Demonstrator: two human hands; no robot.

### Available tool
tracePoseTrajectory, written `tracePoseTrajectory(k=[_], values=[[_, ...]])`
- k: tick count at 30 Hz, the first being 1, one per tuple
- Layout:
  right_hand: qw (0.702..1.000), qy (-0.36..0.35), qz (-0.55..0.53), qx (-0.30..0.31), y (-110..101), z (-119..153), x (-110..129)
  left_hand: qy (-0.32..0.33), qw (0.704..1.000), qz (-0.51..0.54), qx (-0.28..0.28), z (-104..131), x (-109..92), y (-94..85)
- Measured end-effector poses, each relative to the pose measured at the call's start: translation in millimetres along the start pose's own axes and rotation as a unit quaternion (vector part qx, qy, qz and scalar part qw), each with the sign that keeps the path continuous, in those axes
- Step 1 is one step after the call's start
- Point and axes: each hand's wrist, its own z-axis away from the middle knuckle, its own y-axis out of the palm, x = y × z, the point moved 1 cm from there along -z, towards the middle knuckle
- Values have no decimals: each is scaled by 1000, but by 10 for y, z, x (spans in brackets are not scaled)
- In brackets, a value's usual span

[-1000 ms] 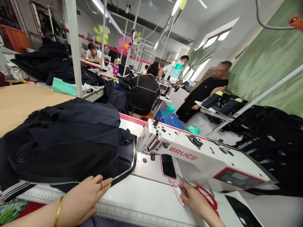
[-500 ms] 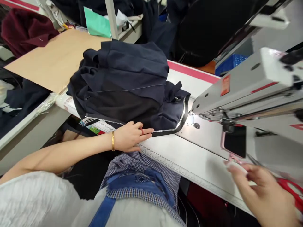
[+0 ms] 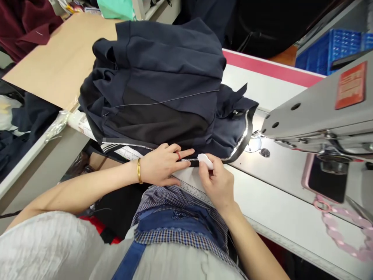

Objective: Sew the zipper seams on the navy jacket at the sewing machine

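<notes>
A dark navy jacket lies bunched on the sewing table, with a silver-toothed zipper along its near edge. My left hand rests flat on that edge, fingers spread, the index and middle fingers on either side of the zipper teeth. Just to its right, my right hand pinches a flat white piece of tailor's chalk between thumb and fingers. The chalk is right at the zipper tape; whether it touches the cloth I cannot tell. Part of the zipper is hidden beneath my left fingers.
The sewing machine stands at the right, its needle area close to the jacket's right end. A phone with a pink bead strap lies under its arm. A ruler runs along the table's front edge. Brown board lies back left.
My right hand has come from the far right, near the phone, to the zipper beside my left hand, carrying the chalk. My left hand stays on the jacket edge. The view has shifted closer.
</notes>
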Motion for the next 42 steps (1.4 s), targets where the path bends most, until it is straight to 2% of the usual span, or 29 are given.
tracePoseTrajectory(k=[6,12,27,42], values=[[1000,-5,22,2,30,89,50,4,1000,1,-3,-14,15,19],[997,-47,56,3,84,115,31,3,1000,-1,-4,-16,15,23],[992,-91,83,4,95,101,52,3,1000,-5,-12,-9,15,32],[986,-72,145,42,35,-21,184,7,1000,2,-30,-3,23,50]])
